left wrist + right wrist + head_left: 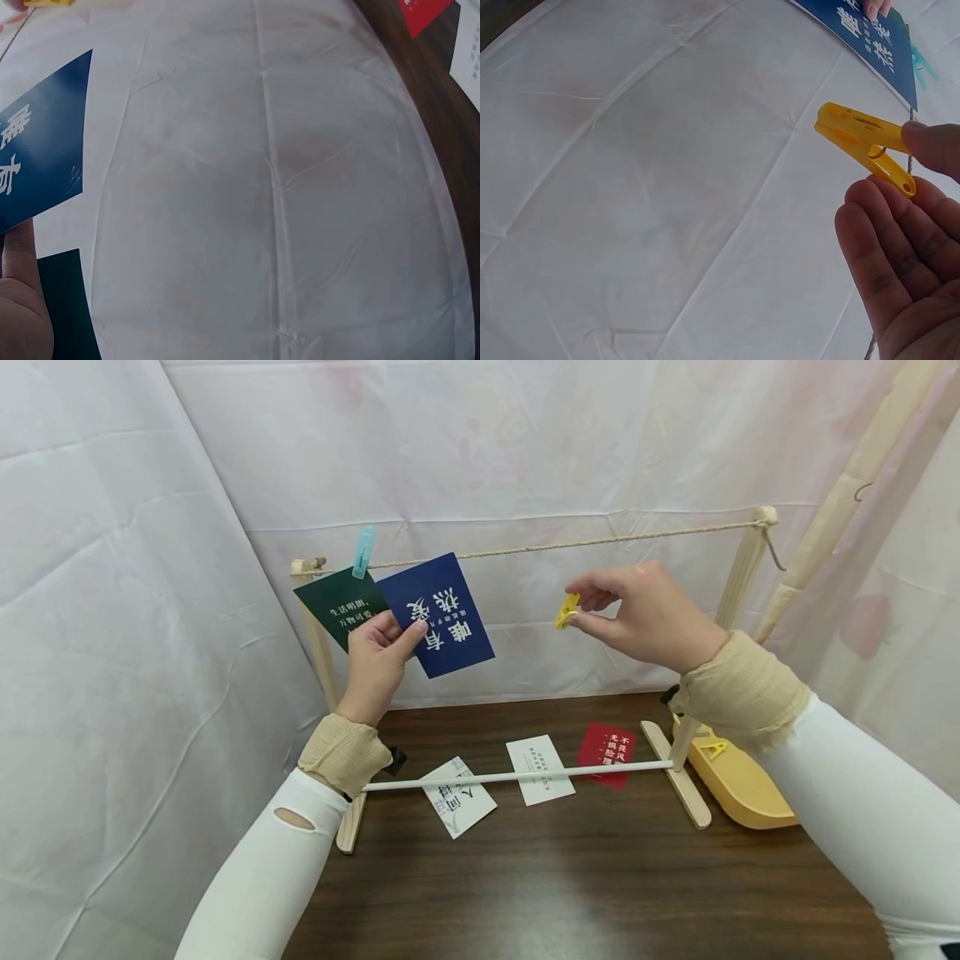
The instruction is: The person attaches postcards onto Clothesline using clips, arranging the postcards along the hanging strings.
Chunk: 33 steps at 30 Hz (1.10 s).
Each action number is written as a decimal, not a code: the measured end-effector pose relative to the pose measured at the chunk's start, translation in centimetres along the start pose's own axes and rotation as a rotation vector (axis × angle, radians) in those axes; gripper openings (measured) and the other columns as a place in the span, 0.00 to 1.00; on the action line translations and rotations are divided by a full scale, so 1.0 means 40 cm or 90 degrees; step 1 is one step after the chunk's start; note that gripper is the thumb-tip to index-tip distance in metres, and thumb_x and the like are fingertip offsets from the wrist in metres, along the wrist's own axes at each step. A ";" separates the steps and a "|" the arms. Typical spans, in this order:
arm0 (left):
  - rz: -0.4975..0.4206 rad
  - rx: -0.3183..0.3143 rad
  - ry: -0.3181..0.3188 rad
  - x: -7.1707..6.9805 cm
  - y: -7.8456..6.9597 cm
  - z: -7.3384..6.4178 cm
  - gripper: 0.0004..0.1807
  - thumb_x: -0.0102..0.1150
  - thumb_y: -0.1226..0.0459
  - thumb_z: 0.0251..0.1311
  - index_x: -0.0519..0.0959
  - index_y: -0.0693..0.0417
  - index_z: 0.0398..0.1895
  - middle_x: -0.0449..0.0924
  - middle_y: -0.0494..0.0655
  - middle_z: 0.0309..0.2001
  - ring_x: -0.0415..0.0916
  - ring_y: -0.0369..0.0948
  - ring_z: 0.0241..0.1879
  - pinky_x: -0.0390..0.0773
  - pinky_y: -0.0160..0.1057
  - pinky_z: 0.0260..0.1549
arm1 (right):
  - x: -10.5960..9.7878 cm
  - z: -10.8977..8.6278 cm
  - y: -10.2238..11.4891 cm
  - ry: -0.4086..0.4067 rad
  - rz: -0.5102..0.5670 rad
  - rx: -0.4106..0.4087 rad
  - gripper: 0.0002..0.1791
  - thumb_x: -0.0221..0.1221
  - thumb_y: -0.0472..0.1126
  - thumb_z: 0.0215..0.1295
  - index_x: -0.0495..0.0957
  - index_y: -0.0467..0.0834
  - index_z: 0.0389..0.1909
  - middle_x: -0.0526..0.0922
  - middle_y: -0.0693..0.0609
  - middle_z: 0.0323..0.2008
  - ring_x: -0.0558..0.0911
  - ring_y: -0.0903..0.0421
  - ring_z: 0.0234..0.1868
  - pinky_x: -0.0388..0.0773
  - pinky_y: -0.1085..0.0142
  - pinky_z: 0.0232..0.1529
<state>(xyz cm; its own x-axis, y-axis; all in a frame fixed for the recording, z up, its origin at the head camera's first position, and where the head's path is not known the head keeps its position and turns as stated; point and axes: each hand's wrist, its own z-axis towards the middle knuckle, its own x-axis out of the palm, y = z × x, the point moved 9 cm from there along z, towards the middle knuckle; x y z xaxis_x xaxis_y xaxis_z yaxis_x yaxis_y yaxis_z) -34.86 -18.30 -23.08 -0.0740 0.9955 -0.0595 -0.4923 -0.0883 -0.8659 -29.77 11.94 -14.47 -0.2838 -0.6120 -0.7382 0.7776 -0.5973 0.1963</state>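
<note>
My left hand (377,662) pinches a blue card (457,643) with white characters, thumb on its front, at the left part of the rope (555,548). Beside it a dark green card (341,602) hangs from the rope under a light blue clothespin (363,552), partly covered by my left hand. To the right, my right hand (648,614) holds a yellow clothespin (862,139) by its handle ends between thumb and fingers. In the head view that clothespin is below the rope line and apart from the blue card.
The rope runs between two wooden posts (738,577), joined low down by a white rod (517,776). Two white cards (459,797) and a red card (607,753) lie on the brown table (525,877). At the right, a yellow tray (750,785) holds another yellow clothespin (714,747).
</note>
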 end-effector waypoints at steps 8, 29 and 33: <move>-0.001 0.000 0.001 0.000 0.002 0.002 0.16 0.65 0.67 0.76 0.83 0.68 0.61 0.93 0.50 0.51 0.91 0.33 0.48 0.87 0.35 0.55 | -0.003 0.025 0.020 -0.008 -0.010 -0.027 0.13 0.74 0.30 0.65 0.88 0.33 0.49 0.93 0.43 0.39 0.91 0.50 0.37 0.88 0.58 0.44; -0.008 0.006 -0.002 -0.001 -0.003 0.003 0.16 0.65 0.67 0.76 0.84 0.67 0.60 0.93 0.46 0.48 0.91 0.33 0.48 0.88 0.34 0.53 | -0.019 0.095 0.081 -0.025 0.039 -0.045 0.13 0.72 0.30 0.68 0.87 0.32 0.51 0.93 0.39 0.42 0.92 0.45 0.41 0.89 0.49 0.49; -0.012 0.010 0.001 0.001 -0.006 0.003 0.16 0.65 0.67 0.76 0.84 0.67 0.60 0.93 0.51 0.51 0.91 0.33 0.47 0.88 0.34 0.53 | -0.020 0.106 0.082 -0.030 0.047 -0.040 0.12 0.72 0.30 0.69 0.87 0.32 0.51 0.93 0.38 0.43 0.92 0.45 0.41 0.89 0.51 0.50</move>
<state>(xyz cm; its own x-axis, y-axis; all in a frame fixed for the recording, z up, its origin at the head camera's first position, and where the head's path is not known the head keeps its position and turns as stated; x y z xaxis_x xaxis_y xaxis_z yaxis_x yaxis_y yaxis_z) -34.83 -18.24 -22.82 -0.0636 0.9970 -0.0436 -0.5067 -0.0699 -0.8593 -29.36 8.27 -10.51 -0.2491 -0.6772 -0.6923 0.8307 -0.5169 0.2067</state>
